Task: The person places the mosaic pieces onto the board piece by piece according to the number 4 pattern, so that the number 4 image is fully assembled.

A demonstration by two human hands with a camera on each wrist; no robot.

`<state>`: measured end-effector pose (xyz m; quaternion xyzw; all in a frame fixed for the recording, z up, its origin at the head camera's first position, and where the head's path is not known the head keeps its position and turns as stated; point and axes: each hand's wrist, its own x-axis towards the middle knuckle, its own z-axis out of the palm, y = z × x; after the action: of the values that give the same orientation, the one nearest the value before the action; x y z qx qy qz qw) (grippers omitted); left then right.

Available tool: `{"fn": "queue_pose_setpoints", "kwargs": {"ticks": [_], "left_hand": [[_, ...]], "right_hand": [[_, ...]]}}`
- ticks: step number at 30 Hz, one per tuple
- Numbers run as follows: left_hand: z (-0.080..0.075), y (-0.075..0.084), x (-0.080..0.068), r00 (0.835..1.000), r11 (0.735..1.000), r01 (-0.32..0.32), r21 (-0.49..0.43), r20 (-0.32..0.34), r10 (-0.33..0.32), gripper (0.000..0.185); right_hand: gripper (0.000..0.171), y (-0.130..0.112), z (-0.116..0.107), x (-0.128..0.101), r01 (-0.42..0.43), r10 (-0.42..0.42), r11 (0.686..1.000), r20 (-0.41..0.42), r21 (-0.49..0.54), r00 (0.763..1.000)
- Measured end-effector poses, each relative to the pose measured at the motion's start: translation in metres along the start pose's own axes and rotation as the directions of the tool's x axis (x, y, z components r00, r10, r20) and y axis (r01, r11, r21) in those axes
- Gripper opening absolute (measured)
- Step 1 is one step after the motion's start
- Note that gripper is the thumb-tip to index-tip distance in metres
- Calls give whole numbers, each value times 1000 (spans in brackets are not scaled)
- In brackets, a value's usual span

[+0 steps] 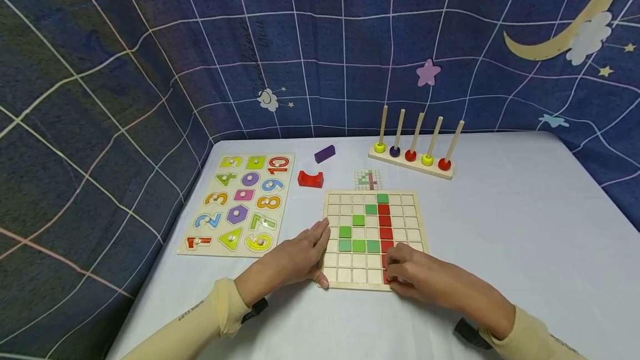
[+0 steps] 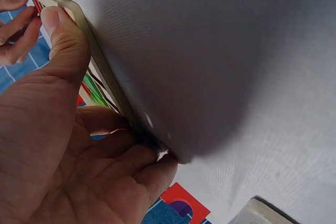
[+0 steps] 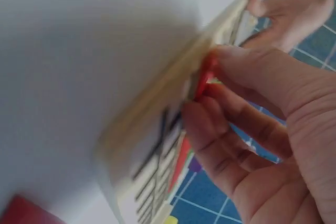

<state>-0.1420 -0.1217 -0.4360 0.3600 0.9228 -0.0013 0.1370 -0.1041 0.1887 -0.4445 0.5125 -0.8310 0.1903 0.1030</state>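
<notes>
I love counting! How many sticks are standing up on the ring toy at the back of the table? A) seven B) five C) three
B: the ring toy has five sticks in a row, each with one ring at its foot.

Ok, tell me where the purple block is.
In the head view the purple block lies on the table's far side, just behind the red arch block, between the number puzzle and the peg stand.
</notes>
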Motion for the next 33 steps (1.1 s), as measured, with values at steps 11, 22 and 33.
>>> {"fn": "queue_pose_setpoints", "kwargs": {"ticks": [11, 22, 33], "left_hand": [[1, 0, 0, 1000, 1000, -4, 14, 1, 4, 116], [0, 1, -1, 1000, 1000, -9, 16, -5, 9, 116], [-1, 3, -2, 1000, 1000, 8, 16, 2, -8, 116]], "right_hand": [[26, 3, -26, -23, -63, 63, 998, 15, -32, 998], [30, 10, -47, -72, -287, 288, 958, 85, -19, 954], [33, 11, -38, -98, -264, 252, 959, 117, 102, 961]]}}
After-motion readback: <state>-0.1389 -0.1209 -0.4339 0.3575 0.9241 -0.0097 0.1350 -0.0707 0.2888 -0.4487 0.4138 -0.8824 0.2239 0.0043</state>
